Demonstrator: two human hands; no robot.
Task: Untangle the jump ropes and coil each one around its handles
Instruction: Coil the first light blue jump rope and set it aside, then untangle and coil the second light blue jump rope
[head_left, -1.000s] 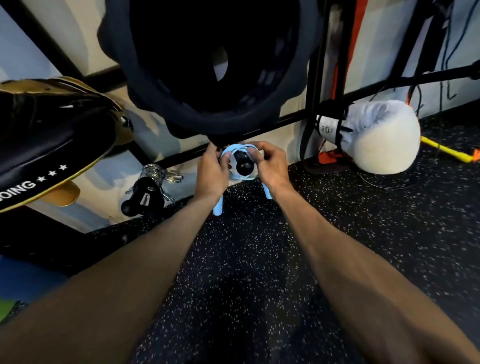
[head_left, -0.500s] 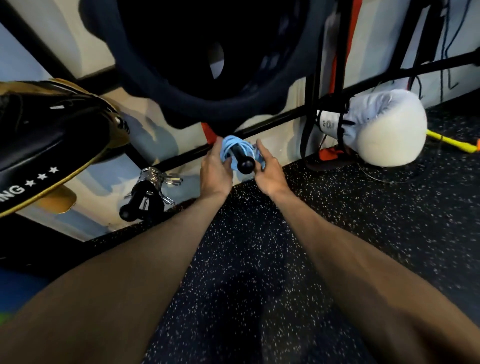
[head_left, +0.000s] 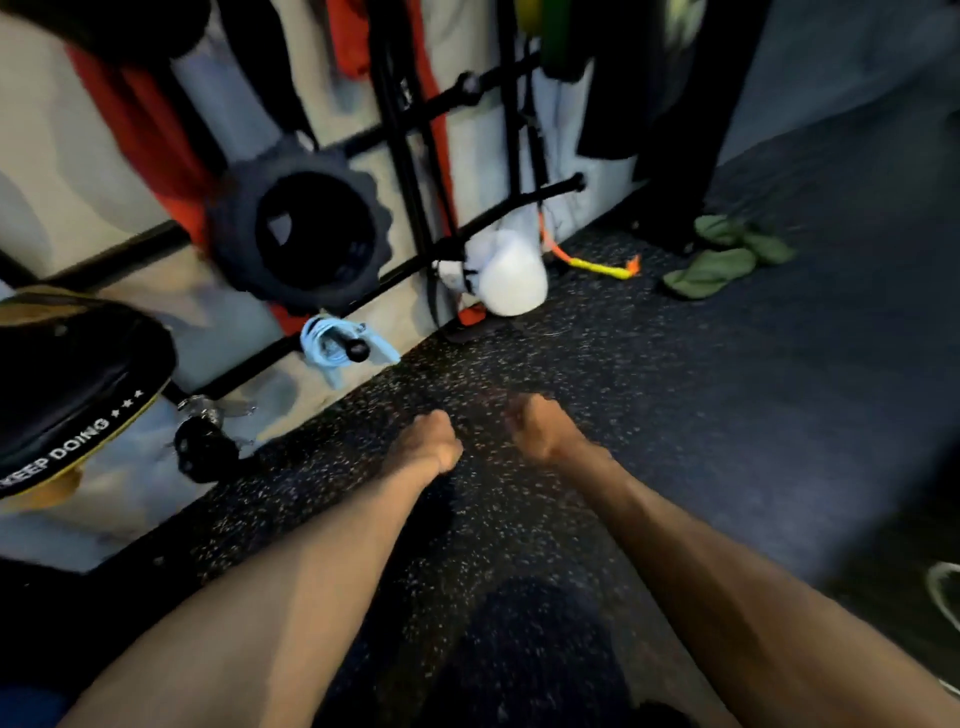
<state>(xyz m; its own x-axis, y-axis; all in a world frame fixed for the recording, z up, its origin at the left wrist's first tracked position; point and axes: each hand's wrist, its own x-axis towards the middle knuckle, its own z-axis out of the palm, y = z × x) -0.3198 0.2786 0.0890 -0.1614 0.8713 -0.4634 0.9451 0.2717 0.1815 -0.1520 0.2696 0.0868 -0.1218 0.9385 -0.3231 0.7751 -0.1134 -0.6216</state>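
Observation:
A light blue jump rope (head_left: 332, 345), coiled around its handles, hangs on a black peg (head_left: 357, 351) of the wall rack, just above the floor. My left hand (head_left: 428, 441) and my right hand (head_left: 537, 428) are both pulled back from it, low over the speckled floor, a little below and to the right of the rope. Both hands look curled into loose fists and hold nothing. Motion blur softens the fingers. A yellow and orange rope (head_left: 597, 265) lies on the floor by the wall, further right.
A black weight plate (head_left: 301, 239) hangs above the blue rope. A white boxing glove (head_left: 511, 275) hangs to its right. A black and gold pad (head_left: 72, 384) sticks out at left, with a black clamp (head_left: 205, 447) beneath. Green cloth items (head_left: 727, 260) lie at right.
Both hands have let go of the blue rope, which now hangs on the peg. The hands have drawn back toward me, and the camera has pulled away from the wall.

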